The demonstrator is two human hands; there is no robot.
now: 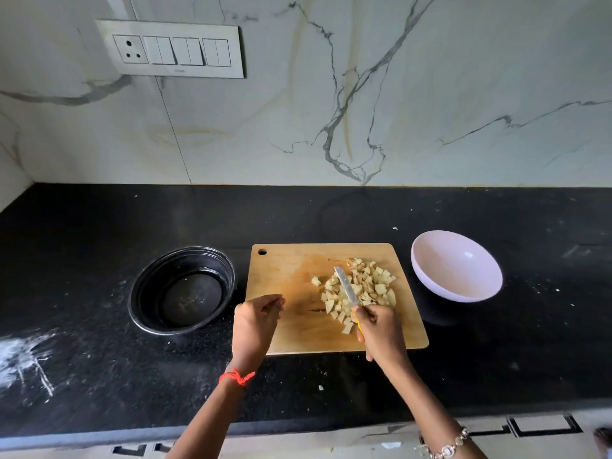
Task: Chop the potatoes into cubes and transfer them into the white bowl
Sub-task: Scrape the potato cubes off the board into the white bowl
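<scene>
Potato cubes (pixel 361 289) heaped loosely on the right half of the board (pixel 288 276), just ahead of the right hand (pixel 381 332), the nearest pieces right against its knuckles. One cube apart, just left of the heap.

Grips the knife (pixel 346 286) in that right hand, fingers curled tight round the yellow handle (mostly hidden inside the fist). Blade pointing away and a little left, lying over the left side of the heap.

Holds the left hand (pixel 256 323) over the near left part of the board, apart from the cubes, fingers curled in toward the palm with nothing seen between them.

White bowl (pixel 457 270) on the table (pixel 99 226) just right of the board, near the heap, its inside bare. Black bowl (pixel 139 293) left of the board, beside the left hand.
</scene>
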